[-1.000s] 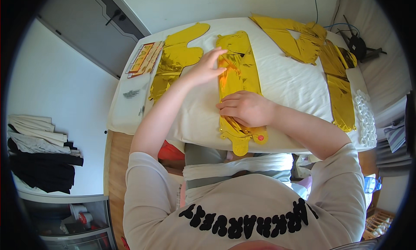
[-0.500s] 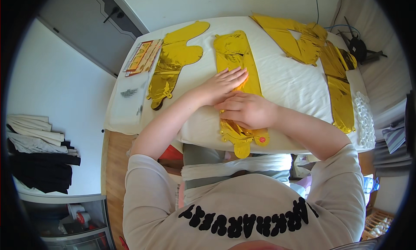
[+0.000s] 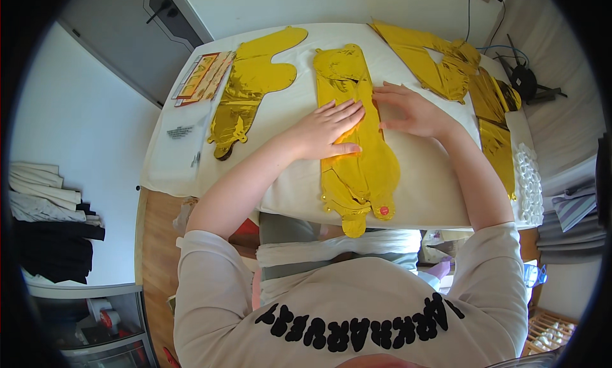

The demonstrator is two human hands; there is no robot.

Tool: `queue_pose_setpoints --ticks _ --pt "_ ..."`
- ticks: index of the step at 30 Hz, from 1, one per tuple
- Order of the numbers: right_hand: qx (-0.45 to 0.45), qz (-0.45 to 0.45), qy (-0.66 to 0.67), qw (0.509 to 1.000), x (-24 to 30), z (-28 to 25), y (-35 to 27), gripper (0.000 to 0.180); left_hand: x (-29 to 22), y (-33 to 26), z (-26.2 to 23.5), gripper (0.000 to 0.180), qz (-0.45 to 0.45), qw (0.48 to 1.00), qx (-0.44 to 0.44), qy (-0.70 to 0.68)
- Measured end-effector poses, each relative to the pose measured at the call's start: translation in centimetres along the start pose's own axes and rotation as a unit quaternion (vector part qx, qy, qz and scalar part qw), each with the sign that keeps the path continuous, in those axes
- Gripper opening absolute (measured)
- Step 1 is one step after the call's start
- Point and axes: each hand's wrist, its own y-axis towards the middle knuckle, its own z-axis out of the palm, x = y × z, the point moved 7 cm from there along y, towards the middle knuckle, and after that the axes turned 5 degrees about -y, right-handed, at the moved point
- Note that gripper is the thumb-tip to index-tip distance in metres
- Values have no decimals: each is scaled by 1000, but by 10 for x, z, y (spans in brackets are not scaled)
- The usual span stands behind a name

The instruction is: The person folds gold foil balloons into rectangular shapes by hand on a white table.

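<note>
Flattening step: left hand (image 3: 328,131) and right hand (image 3: 411,110), grip wide, palms pressing gold foil balloon (image 3: 357,138) against white surface (image 3: 299,100). Probably calls next for firm strokes toward red valve (image 3: 384,210).

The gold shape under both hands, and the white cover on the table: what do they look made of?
The gold shape looks like thin metallic foil film, probably a deflated balloon: mirror-like glare, fine crinkles, lying flat. The left hand and right hand press on it. The white cover seems matte fabric, soft at its hanging edge.
</note>
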Motion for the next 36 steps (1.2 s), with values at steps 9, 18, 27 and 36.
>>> queue_pose_setpoints --ticks 9,18,27,36 --pt "55 11 -43 998 4 14 0 76 -5 0 -3 87 9 999 -27 -19" --pt "53 10 -85 995 6 14 1 75 -9 -2 -9 77 19 997 -18 -73" --pt "47 14 -90 995 9 16 -2 67 -14 -1 -7 88 19 999 -8 -27" --pt "24 -12 -79 997 5 19 -2 46 -15 -4 -10 92 25 999 -19 -40"
